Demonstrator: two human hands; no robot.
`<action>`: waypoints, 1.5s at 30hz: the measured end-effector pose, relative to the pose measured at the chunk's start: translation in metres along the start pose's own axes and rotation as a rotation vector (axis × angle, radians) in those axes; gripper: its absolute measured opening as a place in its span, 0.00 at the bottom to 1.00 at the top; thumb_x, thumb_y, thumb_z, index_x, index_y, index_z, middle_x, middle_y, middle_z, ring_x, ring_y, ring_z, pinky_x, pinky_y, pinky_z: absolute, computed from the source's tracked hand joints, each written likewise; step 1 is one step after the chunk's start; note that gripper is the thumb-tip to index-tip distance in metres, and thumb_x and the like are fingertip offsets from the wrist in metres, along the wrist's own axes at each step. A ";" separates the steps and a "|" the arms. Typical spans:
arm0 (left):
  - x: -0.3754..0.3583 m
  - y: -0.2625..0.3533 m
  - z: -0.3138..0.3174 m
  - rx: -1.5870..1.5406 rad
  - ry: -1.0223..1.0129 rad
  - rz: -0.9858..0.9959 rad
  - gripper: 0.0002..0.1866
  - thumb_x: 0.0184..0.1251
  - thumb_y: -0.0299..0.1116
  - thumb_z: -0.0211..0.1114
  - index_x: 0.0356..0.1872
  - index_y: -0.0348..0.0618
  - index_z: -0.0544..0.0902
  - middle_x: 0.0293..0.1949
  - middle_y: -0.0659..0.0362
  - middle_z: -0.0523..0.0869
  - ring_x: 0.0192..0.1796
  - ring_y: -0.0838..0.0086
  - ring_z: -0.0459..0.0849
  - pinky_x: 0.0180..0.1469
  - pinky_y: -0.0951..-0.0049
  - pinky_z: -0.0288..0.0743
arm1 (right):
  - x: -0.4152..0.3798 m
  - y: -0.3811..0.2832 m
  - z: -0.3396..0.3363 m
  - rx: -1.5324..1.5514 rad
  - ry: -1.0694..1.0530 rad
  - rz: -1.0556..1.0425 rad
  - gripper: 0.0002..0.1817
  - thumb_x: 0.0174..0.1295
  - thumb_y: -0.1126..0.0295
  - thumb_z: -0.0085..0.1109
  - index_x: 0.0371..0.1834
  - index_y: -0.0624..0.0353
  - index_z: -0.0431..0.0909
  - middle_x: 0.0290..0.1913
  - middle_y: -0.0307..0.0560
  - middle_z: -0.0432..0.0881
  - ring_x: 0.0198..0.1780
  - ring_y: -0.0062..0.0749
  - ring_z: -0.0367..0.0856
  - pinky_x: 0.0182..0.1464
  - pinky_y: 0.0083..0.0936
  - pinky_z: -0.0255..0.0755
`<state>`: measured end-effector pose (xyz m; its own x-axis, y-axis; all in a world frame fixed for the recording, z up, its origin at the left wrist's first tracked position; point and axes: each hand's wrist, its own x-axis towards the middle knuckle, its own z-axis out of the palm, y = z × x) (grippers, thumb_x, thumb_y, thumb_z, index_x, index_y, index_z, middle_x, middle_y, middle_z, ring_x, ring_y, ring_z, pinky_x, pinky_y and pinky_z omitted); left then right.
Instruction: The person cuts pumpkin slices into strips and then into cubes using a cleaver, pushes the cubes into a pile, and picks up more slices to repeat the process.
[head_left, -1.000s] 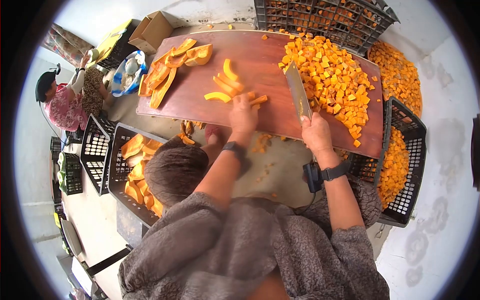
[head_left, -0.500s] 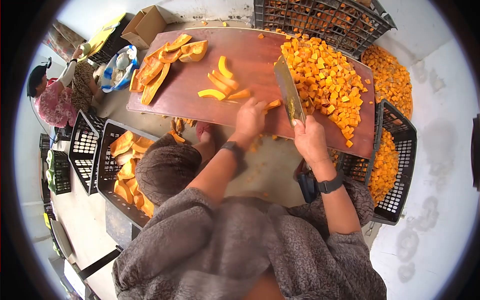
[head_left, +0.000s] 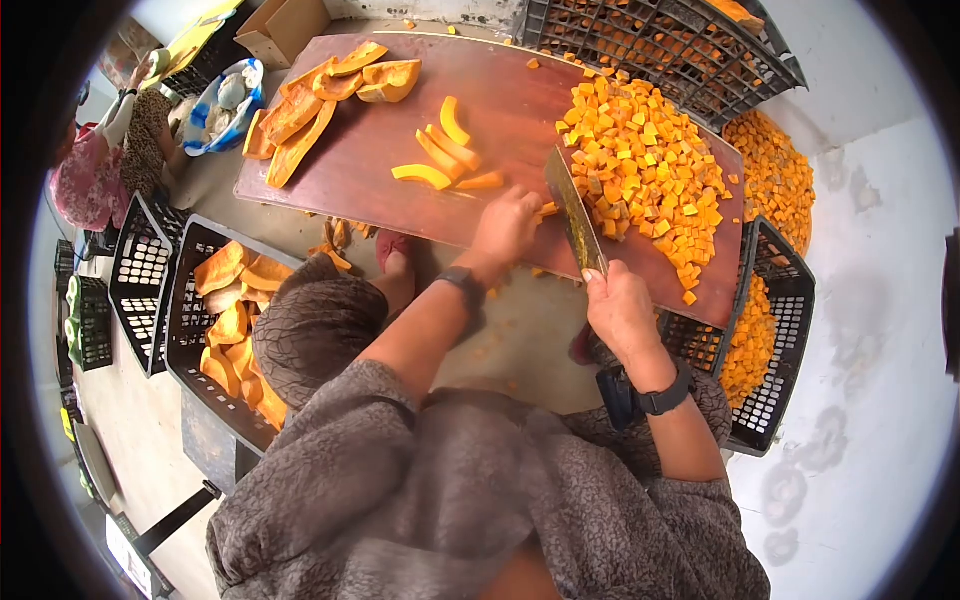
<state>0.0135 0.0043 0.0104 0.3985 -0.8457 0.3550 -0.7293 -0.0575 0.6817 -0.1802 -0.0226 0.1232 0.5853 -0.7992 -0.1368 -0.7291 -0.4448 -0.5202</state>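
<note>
My right hand is closed around the handle of a cleaver, its broad blade upright and smeared with yellow-orange. Left of the blade, my left hand has its fingers curled over a pumpkin strip; only the strip's end shows by the blade. Just beyond that hand lie several cut pumpkin strips on the reddish-brown board. A large heap of pumpkin cubes spreads to the right of the blade. Bigger pumpkin slices are piled at the board's far left.
A black crate of pumpkin pieces stands at my left, and another crate holds cubes at my right. Behind the board is a tilted crate; more cubes lie beside it. Another person sits at far left.
The view has shifted slightly, moving the board a little to the left in the picture. Both hands keep their grips, and the cleaver stays beside the strip and the cube heap.
</note>
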 end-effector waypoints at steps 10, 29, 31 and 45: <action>-0.001 -0.007 0.001 -0.071 -0.064 0.017 0.05 0.53 0.24 0.62 0.32 0.41 0.79 0.34 0.49 0.78 0.39 0.49 0.81 0.40 0.55 0.77 | 0.031 -0.007 0.036 -0.079 0.015 -0.065 0.15 0.70 0.63 0.52 0.36 0.67 0.72 0.29 0.68 0.81 0.37 0.65 0.81 0.41 0.52 0.75; -0.007 -0.015 0.002 -0.150 0.036 0.035 0.08 0.59 0.30 0.65 0.40 0.44 0.81 0.37 0.50 0.79 0.42 0.49 0.81 0.44 0.56 0.79 | 0.019 -0.007 0.020 -0.026 0.051 -0.058 0.17 0.68 0.62 0.55 0.33 0.69 0.73 0.28 0.71 0.79 0.36 0.69 0.79 0.38 0.51 0.73; -0.008 -0.012 -0.002 -0.131 0.012 0.018 0.08 0.59 0.29 0.65 0.40 0.44 0.81 0.37 0.50 0.79 0.42 0.49 0.81 0.44 0.56 0.78 | 0.014 -0.007 0.021 -0.072 0.046 -0.064 0.16 0.67 0.62 0.56 0.32 0.66 0.75 0.27 0.67 0.81 0.33 0.65 0.81 0.37 0.51 0.74; -0.004 -0.016 0.000 -0.064 -0.003 0.114 0.10 0.56 0.22 0.59 0.39 0.41 0.82 0.33 0.49 0.79 0.39 0.51 0.81 0.42 0.58 0.77 | 0.080 -0.012 0.054 0.043 0.080 -0.079 0.17 0.69 0.62 0.53 0.36 0.69 0.73 0.32 0.73 0.80 0.39 0.71 0.79 0.42 0.51 0.74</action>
<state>0.0237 0.0092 -0.0018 0.3130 -0.8465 0.4306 -0.7326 0.0734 0.6767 -0.1054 -0.0594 0.0731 0.6090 -0.7927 -0.0269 -0.6650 -0.4917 -0.5622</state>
